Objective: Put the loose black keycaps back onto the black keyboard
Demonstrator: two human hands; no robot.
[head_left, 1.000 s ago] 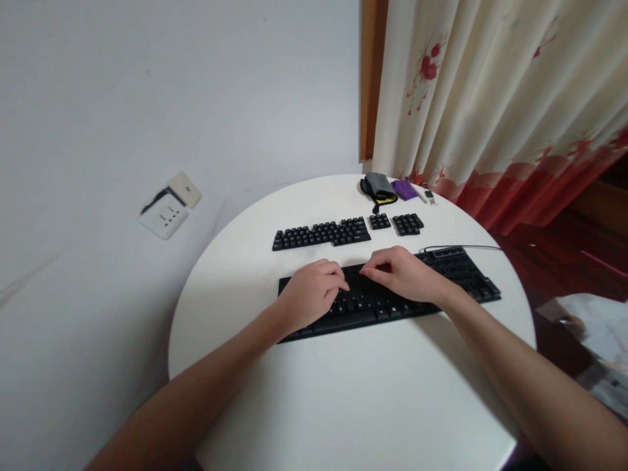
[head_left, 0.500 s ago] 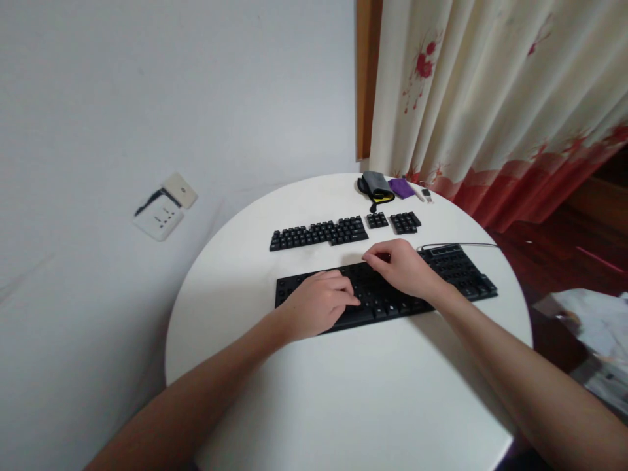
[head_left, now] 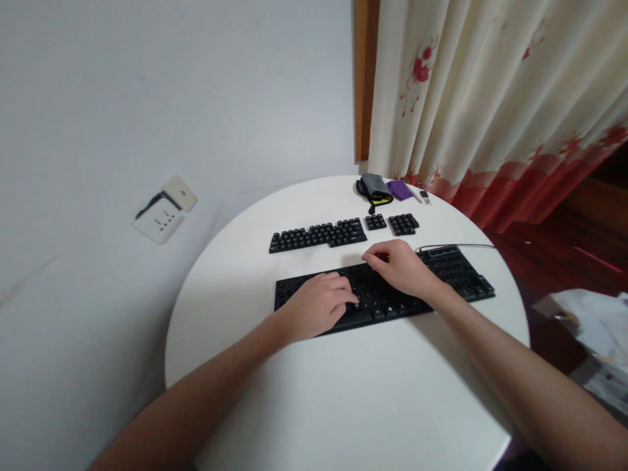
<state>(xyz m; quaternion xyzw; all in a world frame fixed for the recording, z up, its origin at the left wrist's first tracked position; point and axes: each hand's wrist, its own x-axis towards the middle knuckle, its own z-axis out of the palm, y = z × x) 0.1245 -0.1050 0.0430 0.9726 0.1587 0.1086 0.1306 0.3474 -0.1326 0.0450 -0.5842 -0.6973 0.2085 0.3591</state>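
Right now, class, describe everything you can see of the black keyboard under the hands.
The keyboard is black, plastic-looking, long and flat, lying askew on the round white table. Its right end shows rows of keys; a thin cable leaves its far right corner. The left hand rests curled on its left half, the right hand on its middle.

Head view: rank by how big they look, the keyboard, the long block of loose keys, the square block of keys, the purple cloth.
1. keyboard
2. long block of keys
3. square block of keys and purple cloth: too alike to rank.
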